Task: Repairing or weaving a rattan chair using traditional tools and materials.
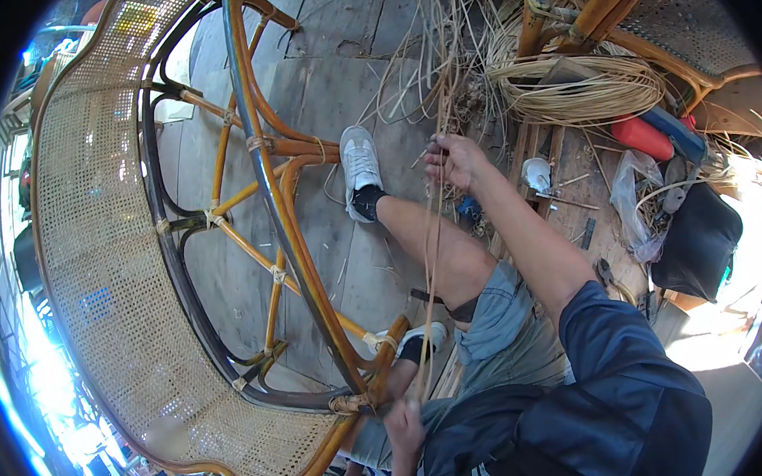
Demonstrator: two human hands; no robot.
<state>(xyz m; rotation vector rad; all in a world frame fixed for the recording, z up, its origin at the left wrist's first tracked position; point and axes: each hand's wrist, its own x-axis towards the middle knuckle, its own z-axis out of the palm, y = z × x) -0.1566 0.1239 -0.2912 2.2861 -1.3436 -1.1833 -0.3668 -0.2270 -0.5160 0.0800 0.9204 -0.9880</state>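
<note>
A pale rattan strip (430, 302) runs taut between my hands, passing over my bare leg. My right hand (454, 162) is stretched out ahead, its fingers curled around the strip near a loose tangle of more strips. Close to my body, my left hand (404, 427) is closed on the strip's lower end, slightly blurred. Just left of it is a wrapped corner joint (350, 403) of a brown rattan furniture frame (272, 192). The frame is tipped on its side, with a woven cane panel (102, 230) curving along its left. Whether the strip is tied to the joint, I cannot tell.
Loose strips (413, 74) and a coiled cane bundle (582, 89) lie ahead. To the right are a red object (643, 138), a plastic bag (635, 197), a black pouch (699, 240) and pliers (606, 271). My white shoe (361, 167) rests on the plank floor beside the frame.
</note>
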